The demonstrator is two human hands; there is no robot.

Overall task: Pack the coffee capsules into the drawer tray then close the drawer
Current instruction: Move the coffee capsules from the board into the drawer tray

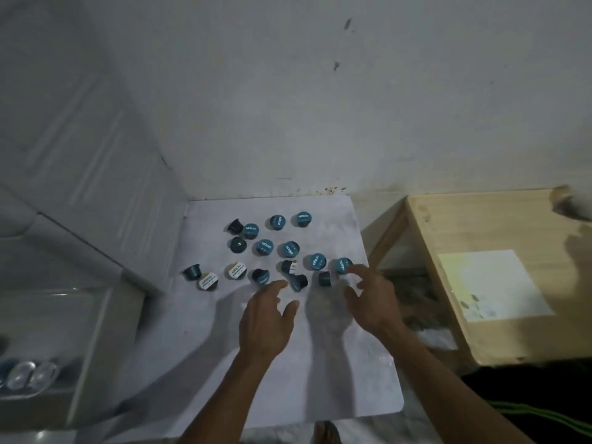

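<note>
Several dark coffee capsules with blue lids (264, 247) lie scattered on a white sheet (288, 363); two with white lids (208, 281) sit at the left. My left hand (267, 318) hovers with spread fingers just short of a tipped capsule (298, 282). My right hand (371, 294) reaches with loosely spread fingers beside a blue-lidded capsule (343, 265) and holds nothing. At the lower left an open white drawer (93, 347) holds a clear tray with a few capsules (28, 374).
A white cabinet (80, 174) stands at the left against the grey wall. A wooden box (487, 277) with a pale label sits to the right of the sheet. A dark cloth with green stripes lies at the lower right.
</note>
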